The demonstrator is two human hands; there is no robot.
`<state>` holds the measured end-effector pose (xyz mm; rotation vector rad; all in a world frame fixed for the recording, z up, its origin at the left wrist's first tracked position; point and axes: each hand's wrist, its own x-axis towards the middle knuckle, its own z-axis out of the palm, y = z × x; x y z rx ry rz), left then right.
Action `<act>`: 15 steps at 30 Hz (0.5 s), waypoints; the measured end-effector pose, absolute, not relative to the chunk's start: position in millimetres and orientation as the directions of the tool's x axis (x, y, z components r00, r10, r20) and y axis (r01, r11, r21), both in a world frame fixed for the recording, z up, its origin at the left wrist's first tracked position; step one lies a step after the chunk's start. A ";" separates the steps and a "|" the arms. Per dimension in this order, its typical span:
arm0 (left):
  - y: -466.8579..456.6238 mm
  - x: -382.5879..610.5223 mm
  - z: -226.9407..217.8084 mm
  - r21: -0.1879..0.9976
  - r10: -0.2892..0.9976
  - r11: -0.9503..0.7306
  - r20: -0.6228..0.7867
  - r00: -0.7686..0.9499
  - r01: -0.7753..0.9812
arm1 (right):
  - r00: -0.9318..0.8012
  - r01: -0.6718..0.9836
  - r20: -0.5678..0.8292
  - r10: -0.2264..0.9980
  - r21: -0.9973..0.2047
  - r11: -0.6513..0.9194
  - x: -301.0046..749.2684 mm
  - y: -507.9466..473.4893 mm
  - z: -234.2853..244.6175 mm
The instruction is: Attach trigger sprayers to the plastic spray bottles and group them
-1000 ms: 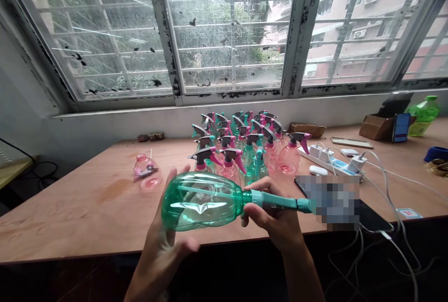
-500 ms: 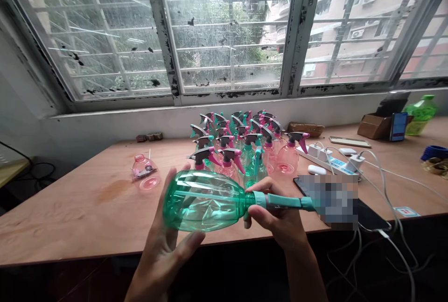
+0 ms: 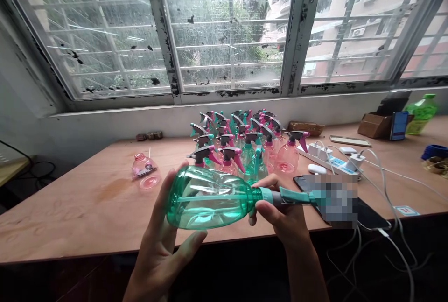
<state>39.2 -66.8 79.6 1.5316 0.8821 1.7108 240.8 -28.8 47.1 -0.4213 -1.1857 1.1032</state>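
Observation:
A clear green spray bottle (image 3: 210,199) lies sideways in the air above the table's front edge, its base to the left and its teal-and-grey spray head (image 3: 294,196) to the right. My left hand (image 3: 166,241) cups the base, fingers behind it and the thumb low in front. With thumb and fingers, my right hand (image 3: 280,218) pinches the teal collar (image 3: 267,195) at the bottle's neck. A thin straw shows through the green wall. A blurred patch covers the nozzle end.
Several pink and green spray bottles (image 3: 227,155) stand together behind my hands. A headless pink bottle (image 3: 144,171) is at the left. On the right are a power strip (image 3: 332,159), white cables, a dark phone or tablet (image 3: 371,215) and a cardboard box (image 3: 374,125).
The green bottle has shifted slightly to the right, and its spray head has turned a little. Both hands stay on it.

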 end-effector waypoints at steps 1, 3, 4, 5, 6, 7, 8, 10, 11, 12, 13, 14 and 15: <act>-65.9 39.5 79.9 0.813 0.814 -0.580 0.575 -0.086 -0.048 | -0.033 -0.456 0.532 0.846 -0.761 0.461 240.4 -28.7 47.0; -62.3 38.6 80.4 0.780 0.783 -0.622 0.617 -0.084 -0.066 | -0.037 -0.443 0.551 0.834 -0.757 0.481 238.6 -28.5 47.0; -60.4 37.7 80.8 0.775 0.778 -0.628 0.622 -0.087 -0.072 | -0.039 -0.438 0.556 0.830 -0.756 0.486 237.3 -28.4 47.1; -58.9 36.8 81.3 0.775 0.778 -0.628 0.621 -0.095 -0.073 | -0.039 -0.437 0.558 0.829 -0.756 0.488 235.7 -28.2 47.3; -58.0 35.9 81.8 0.780 0.781 -0.623 0.615 -0.109 -0.066 | -0.040 -0.441 0.558 0.829 -0.754 0.487 234.0 -28.0 47.5; -58.0 35.3 82.4 0.785 0.784 -0.617 0.608 -0.121 -0.054 | -0.039 -0.447 0.555 0.831 -0.753 0.482 232.3 -27.8 47.8; -58.7 35.0 82.8 0.788 0.785 -0.614 0.606 -0.129 -0.038 | -0.037 -0.455 0.551 0.834 -0.752 0.477 230.8 -27.7 48.1; -61.9 35.3 82.8 0.781 0.775 -0.624 0.618 -0.130 -0.006 | -0.022 -0.471 0.540 0.842 -0.748 0.467 228.9 -27.6 48.6; -63.8 35.7 82.4 0.775 0.768 -0.632 0.627 -0.126 0.007 | -0.012 -0.480 0.537 0.843 -0.743 0.467 228.7 -27.6 48.8; -65.6 36.2 81.7 0.772 0.765 -0.636 0.633 -0.119 0.017 | -0.002 -0.487 0.537 0.843 -0.737 0.468 228.9 -27.7 48.9; -67.0 36.5 80.8 0.772 0.766 -0.635 0.633 -0.111 0.024 | 0.004 -0.492 0.538 0.843 -0.732 0.470 229.6 -27.8 48.9; -67.7 36.5 79.8 0.777 0.771 -0.629 0.628 -0.103 0.026 | 0.005 -0.493 0.542 0.841 -0.730 0.474 230.6 -27.9 48.8; -67.7 36.3 78.8 0.782 0.778 -0.623 0.622 -0.091 0.021 | 0.003 -0.488 0.544 0.839 -0.731 0.476 231.8 -28.0 48.7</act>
